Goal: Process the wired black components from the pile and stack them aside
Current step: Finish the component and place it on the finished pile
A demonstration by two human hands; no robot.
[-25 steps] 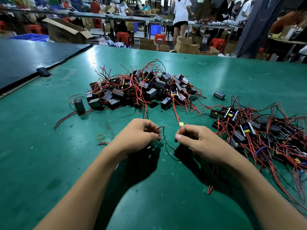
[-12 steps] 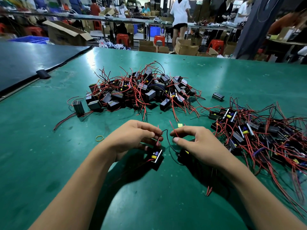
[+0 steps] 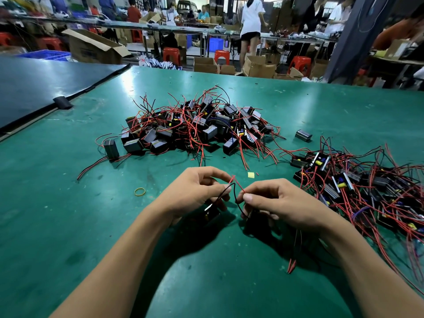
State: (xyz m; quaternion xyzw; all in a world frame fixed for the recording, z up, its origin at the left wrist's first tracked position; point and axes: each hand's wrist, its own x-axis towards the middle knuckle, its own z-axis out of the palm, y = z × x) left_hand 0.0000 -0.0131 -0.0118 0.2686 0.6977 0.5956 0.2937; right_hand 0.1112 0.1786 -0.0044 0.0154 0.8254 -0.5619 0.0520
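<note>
Right now the small black box-shaped component [image 3: 212, 212], w/ a yellow part showing, sits low under the left hand [image 3: 195, 193], whose fingers curl round it just above the green table top [image 3: 68, 226]. Its thin red wire [image 3: 237, 185] runs rightward to the right hand [image 3: 280, 203], pinched btwn thumb and forefinger; the black wire [image 3: 236, 199] loops btwn the 2 hands. So the leads lie crosswise, right hand nearer the ends. A dark shape under the right palm may be another unit, can't tell. The big tangled pile [image 3: 195, 127] of wired black units lies beyond, and a 2nd heap [image 3: 367, 187] by the right forearm is the likeliest snag. A yellow rubber band [image 3: 140, 191] lies near the left hand.
</note>
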